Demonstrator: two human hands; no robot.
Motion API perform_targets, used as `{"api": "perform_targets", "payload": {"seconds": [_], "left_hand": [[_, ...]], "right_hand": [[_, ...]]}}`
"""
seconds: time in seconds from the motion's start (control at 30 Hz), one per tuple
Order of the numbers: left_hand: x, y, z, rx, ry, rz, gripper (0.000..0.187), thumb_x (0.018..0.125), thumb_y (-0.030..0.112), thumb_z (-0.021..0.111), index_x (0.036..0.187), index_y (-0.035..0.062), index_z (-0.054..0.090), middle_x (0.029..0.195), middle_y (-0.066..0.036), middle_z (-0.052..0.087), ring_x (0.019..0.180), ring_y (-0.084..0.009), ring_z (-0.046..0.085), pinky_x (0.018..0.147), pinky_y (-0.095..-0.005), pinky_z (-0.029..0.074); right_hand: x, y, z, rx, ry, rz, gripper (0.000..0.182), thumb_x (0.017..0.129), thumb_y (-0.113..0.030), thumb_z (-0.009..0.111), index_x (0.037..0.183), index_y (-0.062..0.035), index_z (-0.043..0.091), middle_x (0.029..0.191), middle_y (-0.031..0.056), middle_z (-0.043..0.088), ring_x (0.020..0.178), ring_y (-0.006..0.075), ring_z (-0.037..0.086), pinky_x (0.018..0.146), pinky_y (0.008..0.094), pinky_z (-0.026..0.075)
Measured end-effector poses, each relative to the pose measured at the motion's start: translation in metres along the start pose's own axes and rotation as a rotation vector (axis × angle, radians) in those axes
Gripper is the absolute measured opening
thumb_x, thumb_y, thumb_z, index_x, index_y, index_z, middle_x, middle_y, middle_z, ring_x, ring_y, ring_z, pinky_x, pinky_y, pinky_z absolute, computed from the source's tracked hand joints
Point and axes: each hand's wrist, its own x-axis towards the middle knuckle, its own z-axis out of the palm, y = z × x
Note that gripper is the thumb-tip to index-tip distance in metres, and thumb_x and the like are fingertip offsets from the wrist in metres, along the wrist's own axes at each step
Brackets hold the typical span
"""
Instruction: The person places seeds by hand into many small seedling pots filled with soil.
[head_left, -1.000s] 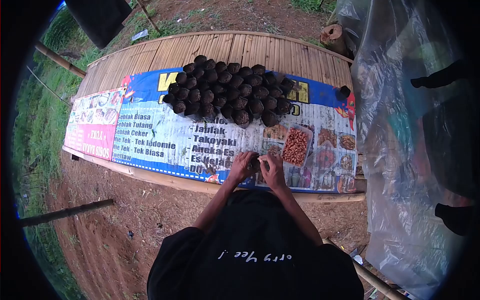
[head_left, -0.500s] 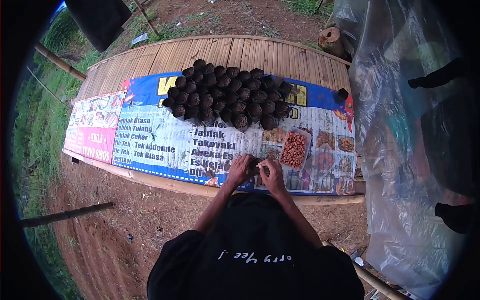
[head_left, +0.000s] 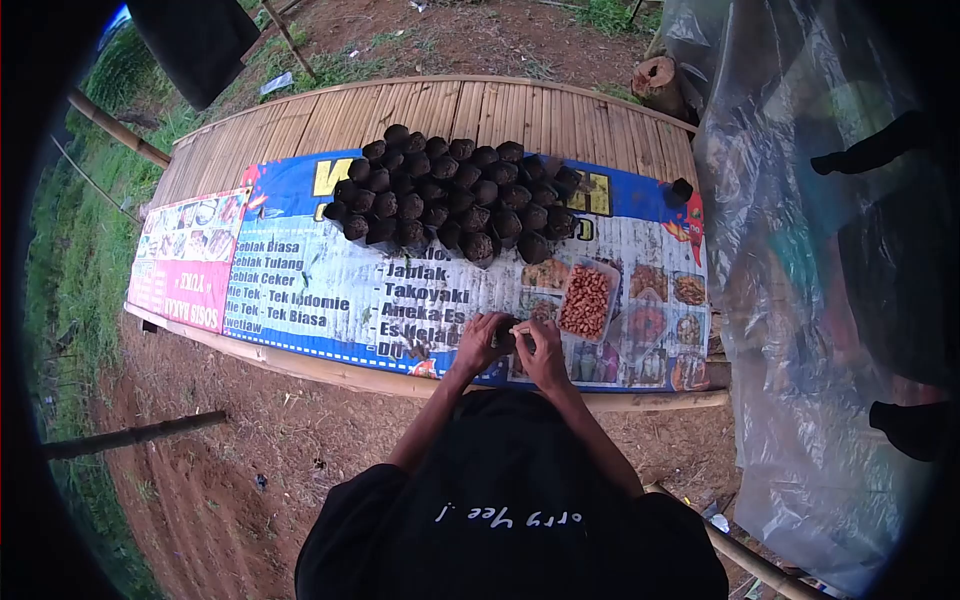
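My left hand (head_left: 481, 343) and my right hand (head_left: 545, 350) meet at the near edge of the bench, both closed around one small black soil-filled bag (head_left: 508, 335). My right fingers pinch something small and pale over its top. A clear tray of reddish-brown seeds (head_left: 586, 300) lies just beyond my right hand. Farther back stands a tight cluster of several black filled bags (head_left: 455, 195).
A printed menu banner (head_left: 300, 280) covers the bamboo bench (head_left: 480, 100). One lone black bag (head_left: 682, 189) sits at the banner's far right. Clear plastic sheeting (head_left: 800, 250) hangs on the right. Bamboo poles (head_left: 130, 435) and bare red soil lie below the bench.
My hands stay together on the small bag and have barely shifted. The view has tilted slightly, so the bench sits a little lower in frame.
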Motion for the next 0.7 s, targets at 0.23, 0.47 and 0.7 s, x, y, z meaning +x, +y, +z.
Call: {"api": "perform_targets", "payload": {"seconds": [0.23, 0.47, 0.7], "left_hand": [[0.0, -0.013, 0.0, -0.009, -0.04, 0.019, 0.064, 0.07, 0.024, 0.08, 0.127, 0.0127, 0.056, 0.117, -0.006, 0.063, 0.102, -0.0311, 0.057, 0.088, -0.0426, 0.043], [-0.006, -0.013, 0.004, -0.03, -0.032, -0.004, 0.065, 0.07, 0.024, 0.079, 0.129, 0.0125, 0.054, 0.119, -0.007, 0.062, 0.106, -0.0316, 0.057, 0.091, -0.0432, 0.043], [-0.003, -0.005, 0.002, 0.052, 0.023, -0.028, 0.067, 0.07, 0.024, 0.08, 0.13, 0.0127, 0.054, 0.117, -0.007, 0.063, 0.106, -0.0312, 0.056, 0.093, -0.0429, 0.043]], "right_hand": [[-0.003, 0.009, 0.006, -0.061, 0.021, 0.009, 0.008, 0.088, -0.007, 0.063, 0.093, -0.0039, 0.059, 0.091, 0.0105, 0.063, 0.084, 0.0315, 0.055, 0.08, 0.0414, 0.044], [0.001, 0.002, 0.004, -0.034, 0.03, 0.016, 0.009, 0.087, -0.006, 0.063, 0.094, -0.0032, 0.059, 0.092, 0.0118, 0.065, 0.084, 0.0329, 0.056, 0.08, 0.0425, 0.044], [0.002, 0.007, 0.008, -0.028, -0.008, -0.02, 0.008, 0.086, -0.006, 0.063, 0.093, -0.0036, 0.06, 0.091, 0.0112, 0.065, 0.082, 0.0337, 0.057, 0.079, 0.0427, 0.043]]}}
